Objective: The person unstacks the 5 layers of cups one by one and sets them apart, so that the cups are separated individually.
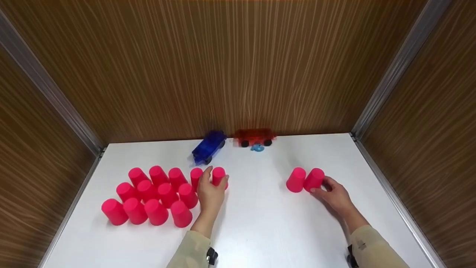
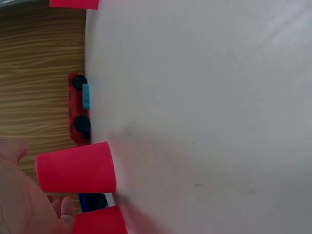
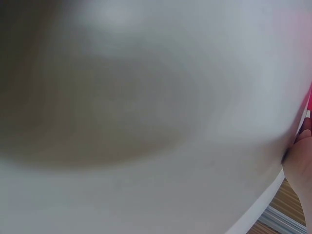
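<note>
My left hand [image 1: 211, 191] reaches around a pink cup [image 1: 218, 174] that stands upside down at the right end of the back row. In the left wrist view, its thumb [image 2: 17, 148] is spread apart from that cup [image 2: 78, 168], and the other fingers lie between it and a neighbouring cup [image 2: 101, 222]. On the right, my right hand [image 1: 336, 195] holds another upside-down pink cup [image 1: 314, 178] by its side, thumb in front. A matching cup [image 1: 296, 180] stands close on its left. The right wrist view catches only part of the hand [image 3: 301, 165] at its edge.
Several more pink cups [image 1: 148, 190] stand upside down in three rows on the left of the white table [image 1: 256, 223]. At the back are a blue toy car [image 1: 209, 146], a red toy car [image 1: 256, 136] and a small light-blue object [image 1: 257, 147]. Wood-patterned walls [image 1: 238, 67] enclose the table.
</note>
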### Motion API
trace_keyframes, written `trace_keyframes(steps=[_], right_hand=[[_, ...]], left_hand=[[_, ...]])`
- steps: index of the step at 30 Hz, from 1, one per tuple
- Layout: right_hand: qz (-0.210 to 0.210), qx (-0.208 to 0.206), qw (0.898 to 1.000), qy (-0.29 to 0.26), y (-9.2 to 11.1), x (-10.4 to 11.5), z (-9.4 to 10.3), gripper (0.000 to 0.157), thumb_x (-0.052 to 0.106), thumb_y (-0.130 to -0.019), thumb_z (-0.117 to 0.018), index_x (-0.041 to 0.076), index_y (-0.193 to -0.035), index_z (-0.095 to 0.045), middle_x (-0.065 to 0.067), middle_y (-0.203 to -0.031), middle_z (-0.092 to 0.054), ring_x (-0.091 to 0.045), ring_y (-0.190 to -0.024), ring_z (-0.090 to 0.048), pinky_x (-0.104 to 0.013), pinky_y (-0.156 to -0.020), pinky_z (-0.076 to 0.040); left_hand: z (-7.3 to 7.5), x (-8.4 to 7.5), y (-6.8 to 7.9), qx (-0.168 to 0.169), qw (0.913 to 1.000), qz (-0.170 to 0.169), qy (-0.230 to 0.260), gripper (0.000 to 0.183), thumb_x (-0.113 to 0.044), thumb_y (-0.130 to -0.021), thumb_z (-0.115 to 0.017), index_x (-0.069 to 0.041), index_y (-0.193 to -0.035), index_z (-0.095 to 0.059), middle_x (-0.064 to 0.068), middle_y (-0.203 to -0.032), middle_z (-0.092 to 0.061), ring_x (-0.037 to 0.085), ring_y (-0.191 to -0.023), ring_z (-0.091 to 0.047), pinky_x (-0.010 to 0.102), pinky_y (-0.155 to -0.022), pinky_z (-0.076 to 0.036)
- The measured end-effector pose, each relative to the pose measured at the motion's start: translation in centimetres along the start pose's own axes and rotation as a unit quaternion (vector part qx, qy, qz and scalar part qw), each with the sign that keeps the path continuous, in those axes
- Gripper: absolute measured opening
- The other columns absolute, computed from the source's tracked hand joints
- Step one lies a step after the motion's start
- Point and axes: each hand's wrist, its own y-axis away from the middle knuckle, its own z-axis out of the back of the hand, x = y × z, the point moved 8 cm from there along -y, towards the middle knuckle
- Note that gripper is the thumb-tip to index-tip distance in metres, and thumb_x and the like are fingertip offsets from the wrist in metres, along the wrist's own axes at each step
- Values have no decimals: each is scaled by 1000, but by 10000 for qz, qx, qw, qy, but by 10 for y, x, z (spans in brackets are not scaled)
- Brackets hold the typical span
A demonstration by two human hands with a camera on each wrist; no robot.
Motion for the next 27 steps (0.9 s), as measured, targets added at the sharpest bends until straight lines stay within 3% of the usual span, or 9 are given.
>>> trace_keyframes(steps=[6,12,19,27], right_hand=[[2,-7,10000,-90,0,-2,0,88,42,-94,-82,11,-163,-38,-18,-163,-39,-45,-152,-33,-51,-111,-50],[37,-11,9999,-159,0,0,0,88,44,-94,-82,9,-163,-39,-19,-164,-40,-45,-153,-33,-52,-114,-47],[32,-25,9998,-179,3,-2,0,86,44,-94,-81,10,-162,-40,-18,-164,-40,-44,-154,-32,-51,-113,-48],[-53,-71,9998,-196,1,0,1,88,42,-93,-83,11,-163,-39,-18,-165,-38,-45,-154,-31,-51,-113,-48]], left_hand=[[6,-34,9,-187,9976,-665,-100,67,-22,-90,-88,-9,-149,-57,12,-149,-60,32,-143,-53,46,-108,-52],[-11,-68,14,74,9910,-1330,100,64,-24,-90,-88,-10,-146,-60,11,-148,-62,30,-141,-55,45,-110,-51],[-57,-86,14,1006,9867,-1262,169,62,-27,-92,-86,-13,-148,-60,7,-148,-62,27,-141,-56,44,-114,-48],[-117,-90,19,2176,9715,-933,150,67,-28,-94,-84,-18,-153,-55,3,-154,-58,26,-146,-50,45,-114,-47]])
